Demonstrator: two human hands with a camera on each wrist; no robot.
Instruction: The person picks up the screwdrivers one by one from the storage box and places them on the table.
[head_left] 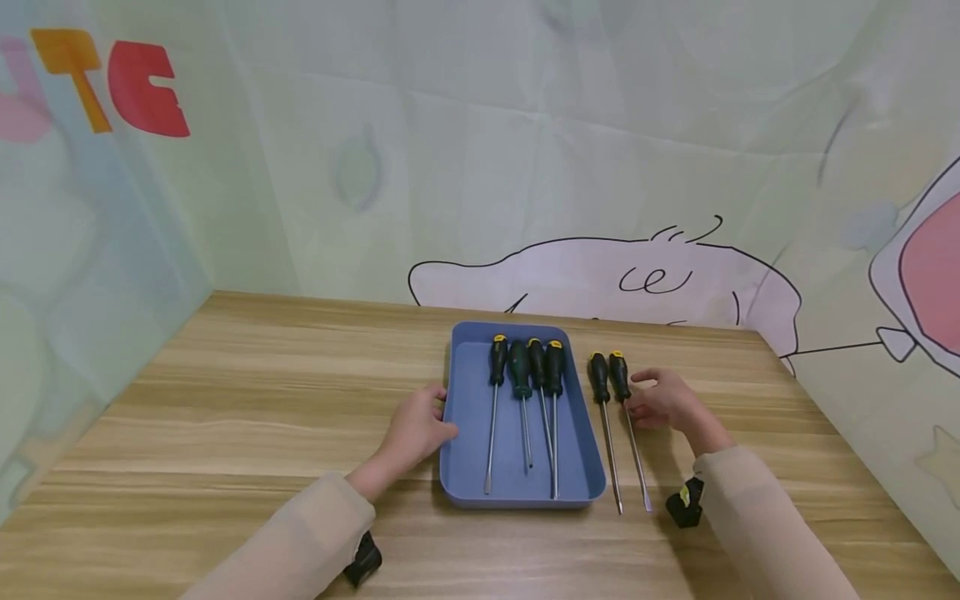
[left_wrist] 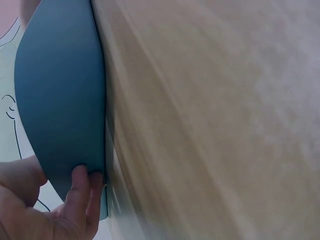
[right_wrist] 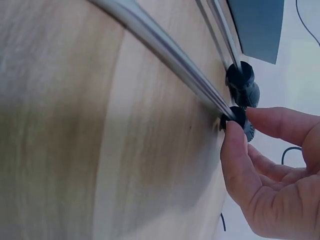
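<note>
A blue tray (head_left: 467, 417) lies on the table, holding several screwdrivers (head_left: 520, 371) with dark handles, most with yellow ends. My left hand (head_left: 415, 423) grips the tray's left wall, thumb at the rim and fingers against the outer side (left_wrist: 65, 100). Two more screwdrivers lie side by side just right of the tray. My right hand (head_left: 663, 400) is beside the handle of the outer screwdriver (head_left: 620, 375), fingertips at its right edge. In the right wrist view, thumb and finger (right_wrist: 280, 122) are parted near that screwdriver's handle collar (right_wrist: 234, 119); contact is hard to judge.
The wooden table (head_left: 300, 375) meets a printed cloth backdrop (head_left: 315, 183) at the back and both sides. Black wrist devices hang under both sleeves, the left one (head_left: 363, 560) and the right one (head_left: 685, 502) close above the table.
</note>
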